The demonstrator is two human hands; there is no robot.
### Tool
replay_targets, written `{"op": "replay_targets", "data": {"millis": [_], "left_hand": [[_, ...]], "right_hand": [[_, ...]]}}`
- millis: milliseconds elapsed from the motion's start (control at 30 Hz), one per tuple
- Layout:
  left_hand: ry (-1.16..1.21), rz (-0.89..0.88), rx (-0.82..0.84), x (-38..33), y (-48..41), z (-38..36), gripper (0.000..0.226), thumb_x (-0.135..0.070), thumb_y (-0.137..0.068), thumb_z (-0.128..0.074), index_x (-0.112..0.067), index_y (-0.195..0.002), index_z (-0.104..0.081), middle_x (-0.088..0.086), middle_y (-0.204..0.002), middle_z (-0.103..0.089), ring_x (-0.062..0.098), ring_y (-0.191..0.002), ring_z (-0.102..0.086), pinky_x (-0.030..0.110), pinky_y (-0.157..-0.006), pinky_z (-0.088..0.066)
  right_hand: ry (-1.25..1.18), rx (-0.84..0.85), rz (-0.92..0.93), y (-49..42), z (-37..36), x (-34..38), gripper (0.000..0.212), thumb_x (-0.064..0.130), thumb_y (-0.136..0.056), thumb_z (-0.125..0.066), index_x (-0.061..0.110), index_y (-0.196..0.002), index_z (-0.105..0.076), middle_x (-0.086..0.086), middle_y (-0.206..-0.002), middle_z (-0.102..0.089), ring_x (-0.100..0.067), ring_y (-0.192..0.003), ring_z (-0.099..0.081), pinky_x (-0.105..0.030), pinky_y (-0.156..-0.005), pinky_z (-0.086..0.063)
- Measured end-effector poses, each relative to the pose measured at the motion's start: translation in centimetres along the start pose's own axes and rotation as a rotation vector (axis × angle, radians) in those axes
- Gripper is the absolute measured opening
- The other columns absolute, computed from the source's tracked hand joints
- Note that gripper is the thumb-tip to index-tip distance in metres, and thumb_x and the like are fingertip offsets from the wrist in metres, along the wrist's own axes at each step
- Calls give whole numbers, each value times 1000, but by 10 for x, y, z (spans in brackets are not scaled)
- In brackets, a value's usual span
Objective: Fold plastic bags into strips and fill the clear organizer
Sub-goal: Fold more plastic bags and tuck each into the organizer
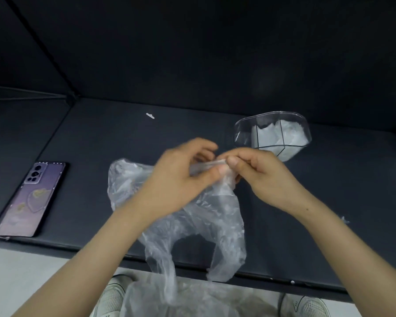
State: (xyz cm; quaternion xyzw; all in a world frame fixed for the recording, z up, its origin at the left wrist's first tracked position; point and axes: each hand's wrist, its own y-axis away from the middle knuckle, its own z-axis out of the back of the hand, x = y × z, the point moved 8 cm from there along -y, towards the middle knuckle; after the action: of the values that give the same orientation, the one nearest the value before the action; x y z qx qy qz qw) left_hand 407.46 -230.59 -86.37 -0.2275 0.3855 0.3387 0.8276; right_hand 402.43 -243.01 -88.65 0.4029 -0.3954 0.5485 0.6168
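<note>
In front of me a matte, blue-black table [96, 138] fills the middle of the view, its near edge slanting down toward my right. Behind it rises a plain back wall [204, 46] in the same dark material. A side wall [7, 49] on my left meets it at a slanting seam [44, 48]. Pale grey floor [18, 275] shows below the table edge at lower left. The light is soft and dim.

Bag [183, 216] lay mid-desk [89, 138], handles hanging over the near edge. Organizer [272, 136] sat behind-right, bags inside. Phone [30, 200] far left. Both hands [217, 170] met over bag's far end.
</note>
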Motion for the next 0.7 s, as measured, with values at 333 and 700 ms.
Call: {"op": "replay_targets", "data": {"millis": [333,700], "left_hand": [[486,321,-316,57,2,-6,10,-12,-88,-67,-8,-79,-64,1,-66,-56,10,-60,-48,23,-59,-41],[1165,573,-507,127,24,20,8,-22,-81,-68,-18,-74,-64,-1,-79,-66,14,-75,-63,33,-75,-54]], "right_hand": [[-176,-113,-155,40,-4,-32,52,54,-68,-72,33,-113,-54,13,-111,-65,-2,-102,-62,-17,-88,-48],[-162,-102,-172,58,9,-51,30,2,-74,-77,24,-57,-67,11,-53,-57,2,-51,-49,-9,-53,-39]]}}
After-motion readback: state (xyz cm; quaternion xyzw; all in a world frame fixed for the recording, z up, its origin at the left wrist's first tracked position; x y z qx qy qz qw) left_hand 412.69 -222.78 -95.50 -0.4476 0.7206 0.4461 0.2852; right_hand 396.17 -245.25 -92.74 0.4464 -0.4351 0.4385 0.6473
